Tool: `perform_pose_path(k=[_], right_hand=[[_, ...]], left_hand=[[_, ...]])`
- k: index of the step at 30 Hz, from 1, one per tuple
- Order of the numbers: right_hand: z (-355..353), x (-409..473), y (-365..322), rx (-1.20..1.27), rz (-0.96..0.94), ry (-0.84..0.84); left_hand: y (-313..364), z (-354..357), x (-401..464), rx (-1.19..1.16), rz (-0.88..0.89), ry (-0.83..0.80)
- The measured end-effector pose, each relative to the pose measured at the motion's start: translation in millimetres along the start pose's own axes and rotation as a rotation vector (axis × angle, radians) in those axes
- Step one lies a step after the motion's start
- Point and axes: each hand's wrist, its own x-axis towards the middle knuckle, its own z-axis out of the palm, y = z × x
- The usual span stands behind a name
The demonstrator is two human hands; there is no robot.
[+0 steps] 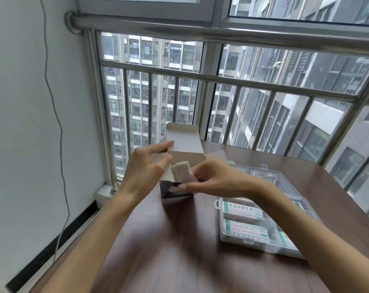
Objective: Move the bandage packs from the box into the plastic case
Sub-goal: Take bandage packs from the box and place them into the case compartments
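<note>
- Plastic case [264,233] nearest, on my right, lid flipped back and open; printed packs already lie inside.
- My right hand [219,180] pinches a wad of white bandage packs [181,171] at their near end; the wad is half out of the box mouth.
- My left hand [146,166] grips the box [175,166] by its left flap and side, steadying it.
- Key relation: packs' long axis runs up and away out of the box; case lies right of and nearer than the box, under my right forearm, so right hand carries.
- Window railing [221,77] beyond the table [168,250].
</note>
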Motion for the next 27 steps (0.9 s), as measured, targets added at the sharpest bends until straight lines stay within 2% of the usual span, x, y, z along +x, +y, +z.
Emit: perform_pose_path(k=[7, 15, 18, 20, 22, 23, 25, 27], right_hand=[[-7.9, 3.7, -3.5, 0.289, 0.115, 0.236], [-13.1, 13.2, -9.6, 0.681, 0.215, 0.504], [-18.5, 5.0, -5.1, 0.806, 0.241, 0.528], [-19.7, -4.1, -5.0, 0.835, 0.224, 0.53], [-16.6, -14.5, -6.5, 0.744, 0.207, 0.565], [-14.7, -21.8, -7.1, 0.644, 0.185, 0.612], [-6.8, -36.7, -2.9, 0.246, 0.082, 0.764], [-2.9, -54.3, 11.0, -0.39, -0.008, 0.895]], left_hand=[[9.6, -10.3, 27.7, 0.019, -0.184, -0.162], [-3.5, -16.3, 52.3, 0.409, -0.27, -0.295], [-5.0, -16.4, 54.1, 0.645, -0.245, -0.246], [6.9, -11.6, 45.1, 0.749, -0.162, -0.062], [24.7, -3.6, 27.6, 0.634, -0.07, 0.153], [33.7, 2.5, 19.8, 0.506, -0.061, 0.169], [49.6, 15.3, 3.4, 0.157, -0.173, 0.002], [61.0, 30.4, -9.7, -0.041, -0.299, -0.174]])
